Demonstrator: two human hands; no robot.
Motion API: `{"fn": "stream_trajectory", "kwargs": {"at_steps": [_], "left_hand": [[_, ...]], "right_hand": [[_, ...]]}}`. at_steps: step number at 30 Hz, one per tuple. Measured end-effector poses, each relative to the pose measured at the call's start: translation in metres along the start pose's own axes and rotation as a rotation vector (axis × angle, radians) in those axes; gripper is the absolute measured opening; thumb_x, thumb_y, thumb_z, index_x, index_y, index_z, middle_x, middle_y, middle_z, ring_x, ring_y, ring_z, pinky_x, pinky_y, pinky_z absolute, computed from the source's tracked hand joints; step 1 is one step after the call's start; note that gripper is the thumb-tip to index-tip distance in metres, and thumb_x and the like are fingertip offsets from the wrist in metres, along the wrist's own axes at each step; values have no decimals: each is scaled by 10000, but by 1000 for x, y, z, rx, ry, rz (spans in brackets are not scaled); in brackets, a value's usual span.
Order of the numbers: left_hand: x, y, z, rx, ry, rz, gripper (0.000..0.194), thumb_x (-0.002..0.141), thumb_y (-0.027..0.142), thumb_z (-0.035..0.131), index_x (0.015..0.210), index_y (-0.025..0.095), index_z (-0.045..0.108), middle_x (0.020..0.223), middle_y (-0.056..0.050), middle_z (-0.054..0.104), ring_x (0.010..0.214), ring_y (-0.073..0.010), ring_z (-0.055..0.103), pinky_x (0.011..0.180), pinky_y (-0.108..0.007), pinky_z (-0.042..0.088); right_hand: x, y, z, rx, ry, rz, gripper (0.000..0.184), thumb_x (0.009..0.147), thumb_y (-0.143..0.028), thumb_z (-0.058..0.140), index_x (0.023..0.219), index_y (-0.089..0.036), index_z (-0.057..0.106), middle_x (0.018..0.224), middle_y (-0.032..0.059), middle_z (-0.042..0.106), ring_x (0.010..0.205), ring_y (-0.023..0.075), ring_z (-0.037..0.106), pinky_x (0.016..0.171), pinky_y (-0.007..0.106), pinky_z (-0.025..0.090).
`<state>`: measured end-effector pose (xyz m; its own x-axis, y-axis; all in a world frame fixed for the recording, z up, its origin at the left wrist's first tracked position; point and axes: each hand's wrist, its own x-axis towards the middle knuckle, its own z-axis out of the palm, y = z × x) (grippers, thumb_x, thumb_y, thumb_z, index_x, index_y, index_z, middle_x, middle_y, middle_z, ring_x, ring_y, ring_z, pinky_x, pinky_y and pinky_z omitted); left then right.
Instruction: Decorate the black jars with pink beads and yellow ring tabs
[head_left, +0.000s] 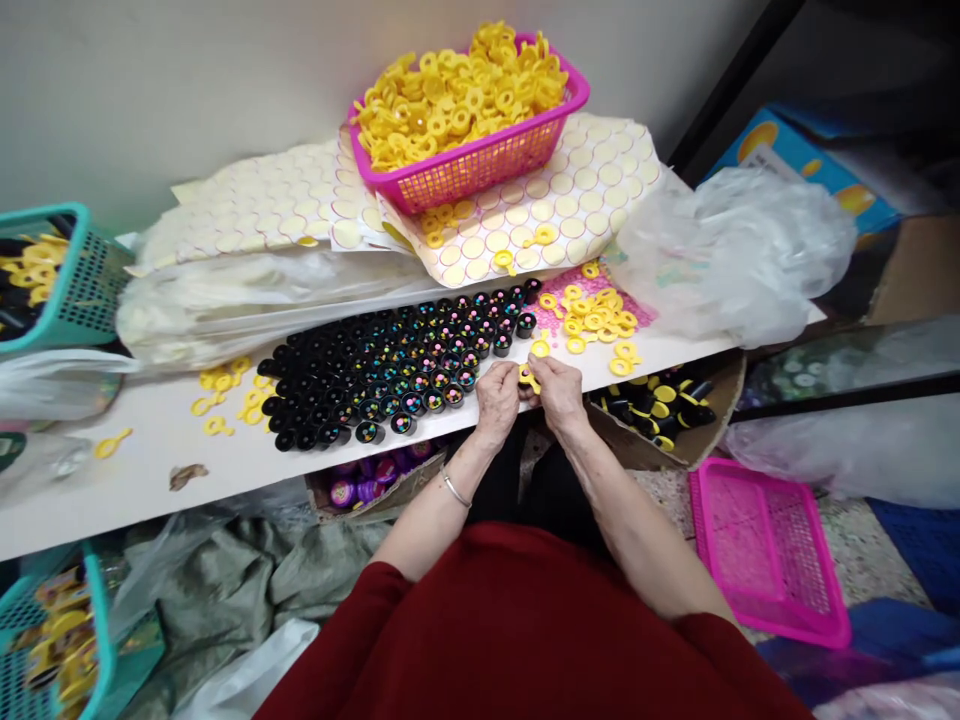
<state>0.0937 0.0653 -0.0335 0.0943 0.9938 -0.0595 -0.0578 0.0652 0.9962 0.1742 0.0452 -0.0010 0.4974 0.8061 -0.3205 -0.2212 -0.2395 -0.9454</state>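
At the table's front edge, my left hand (497,398) and my right hand (561,393) meet, fingers closed. Between them is a small black cup with a yellow ring (527,376) on its top; the fingers hide much of it. Another yellow ring with a tab (539,347) shows just beyond my right fingertips; whether they touch it I cannot tell. Left of my hands, many small black cups (403,424) stand packed in rows, those nearer me holding coloured beads. Loose yellow rings (598,318) lie in a heap beyond my right hand, beside pink beads (637,311).
A pink basket (480,172) heaped with yellow rings stands at the back on sheets of round stickers (600,200). Below the table's right edge, a cardboard box (705,445) holds black and yellow pieces. Plastic bags (739,250) lie right; a teal basket (90,285) stands left.
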Motion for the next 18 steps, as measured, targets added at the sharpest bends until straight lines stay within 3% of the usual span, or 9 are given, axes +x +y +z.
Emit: {"fn": "stream_trajectory", "kwargs": {"at_steps": [7,12,15,18], "left_hand": [[-2,-4,-4,9,-16,87,268,830,376,535,726,150,635,761,-20,572,675,-96,536,610,-208,432],[-3,-6,-8,-57,-22,25,346,837,467,525,861,145,650,707,-5,558,554,-78,489,540,-213,419],[-4,-7,-10,-84,-13,11,374,837,495,518,839,142,642,627,17,517,526,-75,475,528,-213,412],[-3,-7,-12,-97,-7,2,379,822,508,533,816,144,640,596,25,513,524,-73,477,526,-206,413]], "right_hand": [[1,5,-2,5,-23,-12,291,666,-460,650,633,-182,571,500,-53,514,369,86,456,301,210,341],[-3,9,-8,48,-62,-56,348,695,-526,642,742,-184,602,541,-55,526,393,90,496,343,216,421],[-8,9,-13,91,-88,-53,402,690,-564,649,806,-182,612,582,-40,568,427,97,533,384,222,458],[-13,9,-16,165,-127,-29,407,613,-494,747,822,-174,607,677,-21,633,472,90,569,442,220,484]]}}
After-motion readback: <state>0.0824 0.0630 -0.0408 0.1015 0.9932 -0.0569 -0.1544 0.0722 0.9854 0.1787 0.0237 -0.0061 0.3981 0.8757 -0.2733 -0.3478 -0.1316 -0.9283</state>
